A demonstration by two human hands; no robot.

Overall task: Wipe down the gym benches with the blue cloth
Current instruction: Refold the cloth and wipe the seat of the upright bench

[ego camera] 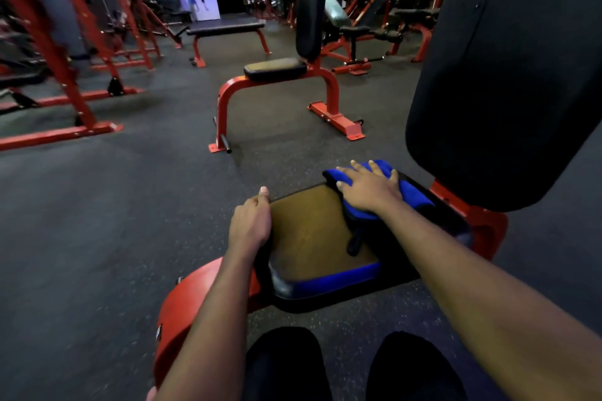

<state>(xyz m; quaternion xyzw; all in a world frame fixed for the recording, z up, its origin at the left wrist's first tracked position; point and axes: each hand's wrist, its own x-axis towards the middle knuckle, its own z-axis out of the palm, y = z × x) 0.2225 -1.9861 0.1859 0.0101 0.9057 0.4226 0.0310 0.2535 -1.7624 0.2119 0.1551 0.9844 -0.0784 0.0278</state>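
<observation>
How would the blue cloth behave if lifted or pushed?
Probably floppy: the blue cloth lies folded and bunched under the flat right hand. Likely light, being thin fabric. It should slide, not roll, on the smooth seat pad.

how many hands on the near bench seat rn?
2. Left hand grips the left edge of the seat pad; right hand presses flat on the blue cloth at its far right. Neither hidden.
</observation>
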